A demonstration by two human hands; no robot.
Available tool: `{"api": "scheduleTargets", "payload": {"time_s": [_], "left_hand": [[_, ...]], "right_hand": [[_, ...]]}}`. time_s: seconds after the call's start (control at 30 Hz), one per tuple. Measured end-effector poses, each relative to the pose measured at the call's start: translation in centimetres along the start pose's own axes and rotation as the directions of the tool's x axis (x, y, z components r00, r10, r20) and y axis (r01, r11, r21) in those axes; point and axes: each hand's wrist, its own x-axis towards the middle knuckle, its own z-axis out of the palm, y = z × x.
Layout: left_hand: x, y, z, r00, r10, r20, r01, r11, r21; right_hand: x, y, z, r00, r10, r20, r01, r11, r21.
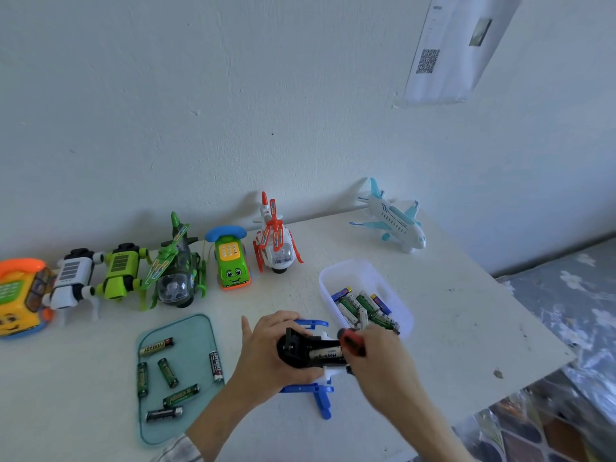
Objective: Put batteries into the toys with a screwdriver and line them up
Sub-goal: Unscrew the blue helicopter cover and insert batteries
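Observation:
A blue and white toy helicopter (318,393) lies upside down at the table's front. Its black battery compartment (308,351) is open, with a white battery (325,355) showing inside. My left hand (266,356) grips the toy's body from the left. My right hand (381,356) holds a red and black screwdriver (351,341) at the compartment's right end. A row of toys stands along the wall: an orange phone toy (21,296), a white robot (71,281), a green robot (121,275), a green helicopter (175,270), a green phone car (231,261) and a red and white helicopter (275,243).
A teal tray (200,331) at the front left holds several loose batteries. A white tub (353,271) to the right of my hands holds several more batteries. A light blue toy plane (393,220) stands apart at the back right. The table's right edge drops off to a patterned floor.

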Motion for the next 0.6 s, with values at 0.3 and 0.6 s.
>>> {"api": "scheduleTargets", "payload": {"time_s": [0.3, 0.6], "left_hand": [[-0.1, 0.4, 0.2, 1.000, -0.017, -0.005, 0.017, 1.000, -0.016], [-0.8, 0.3, 0.1, 0.997, -0.066, -0.042, 0.056, 0.977, -0.203]], "right_hand": [[-0.6, -1.5, 2.0, 0.982, -0.096, -0.163, 0.090, 0.995, -0.046], [2.4, 0.2, -1.9, 0.986, -0.036, -0.165, 0.107, 0.888, 0.447]]}}
